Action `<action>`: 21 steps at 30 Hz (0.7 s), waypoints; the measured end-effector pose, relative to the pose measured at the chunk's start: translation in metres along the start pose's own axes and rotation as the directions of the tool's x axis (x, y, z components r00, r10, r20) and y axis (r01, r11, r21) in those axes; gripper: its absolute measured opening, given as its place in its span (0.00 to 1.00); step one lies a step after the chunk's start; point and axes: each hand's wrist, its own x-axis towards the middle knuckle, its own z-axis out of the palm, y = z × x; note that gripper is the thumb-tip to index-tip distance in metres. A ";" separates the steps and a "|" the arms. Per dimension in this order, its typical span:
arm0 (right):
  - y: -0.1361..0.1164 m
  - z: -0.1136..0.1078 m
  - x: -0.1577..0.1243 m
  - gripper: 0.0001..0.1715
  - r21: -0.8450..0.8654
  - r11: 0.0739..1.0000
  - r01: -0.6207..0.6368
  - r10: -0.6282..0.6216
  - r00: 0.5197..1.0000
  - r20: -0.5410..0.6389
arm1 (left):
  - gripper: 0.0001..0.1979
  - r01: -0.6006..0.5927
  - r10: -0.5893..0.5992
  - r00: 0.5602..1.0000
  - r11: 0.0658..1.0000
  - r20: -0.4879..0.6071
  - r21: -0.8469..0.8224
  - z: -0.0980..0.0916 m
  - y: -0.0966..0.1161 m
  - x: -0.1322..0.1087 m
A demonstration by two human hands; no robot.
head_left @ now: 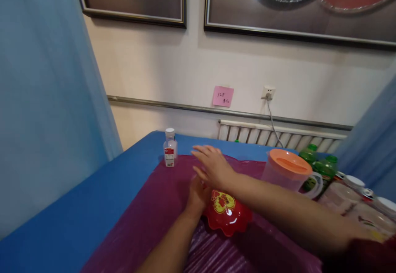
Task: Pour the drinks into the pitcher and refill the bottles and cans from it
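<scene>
red, glossy and scalloped, the dish with a yellow design sits on a purple plastic sheet spread over the blue table, below the right forearm and just right of the left wrist. the left hand is at the dish's far left edge; its fingers are blurred and partly covered, so whether they grip the rim or only rest beside it is not clear. the right hand hovers just past it, fingers stretched and loosely spread, with nothing visible between them.

the likeliest trouble, i judge, is the dish skidding: the sheet looks slick and is creased in front of it, so a sideways nudge from the left wrist could set it sliding or tilting. the right arm also crosses above the dish, and dropping the elbow could knock its rim. that same forearm passes close in front of the orange-lidded pitcher, while the dark sleeve is near the white-lidded jars; a careless swing outward might bump either. should the sheet get tugged, the clear bottle by its far left corner, narrow and upright, could topple.
</scene>
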 end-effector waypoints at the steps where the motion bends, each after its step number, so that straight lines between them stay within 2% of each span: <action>1: 0.001 0.008 0.029 0.28 -0.022 0.999 -0.043 0.044 0.997 0.061 | 0.09 0.003 -0.003 1.000 1.000 -0.011 -0.008 -0.001 -0.001 0.000; 4: -0.001 0.031 0.103 0.30 -0.023 0.998 -0.062 0.064 0.994 0.086 | 0.12 0.032 -0.033 0.999 0.997 -0.017 -0.066 -0.001 -0.003 0.000; 6: -0.002 0.044 0.138 0.32 -0.013 0.997 -0.072 0.072 0.993 0.098 | 0.13 0.066 -0.068 0.998 0.992 -0.019 -0.106 -0.001 -0.006 -0.001; 10: -0.003 0.067 0.173 0.32 0.027 0.994 -0.108 0.103 0.986 0.127 | 0.09 0.092 -0.094 0.995 0.991 -0.019 -0.099 0.002 -0.012 -0.002; 13: 0.001 0.080 0.174 0.28 0.071 0.988 -0.138 0.128 0.983 0.128 | 0.07 0.101 -0.102 0.995 0.991 -0.011 -0.090 0.002 -0.013 -0.003; 17: 0.010 0.082 0.151 0.23 0.119 0.972 -0.201 0.197 0.979 0.048 | 0.11 0.081 -0.082 0.996 0.996 -0.045 -0.033 -0.002 -0.005 -0.005; 19: 0.017 0.073 0.132 0.21 0.142 0.964 -0.225 0.228 0.973 -0.011 | 0.11 0.003 0.001 0.994 0.999 -0.105 0.044 -0.006 -0.001 -0.005; 21: 0.023 0.057 0.106 0.20 0.163 0.956 -0.242 0.259 0.961 -0.095 | 0.12 -0.123 0.150 0.969 0.982 -0.195 0.146 -0.010 0.004 -0.005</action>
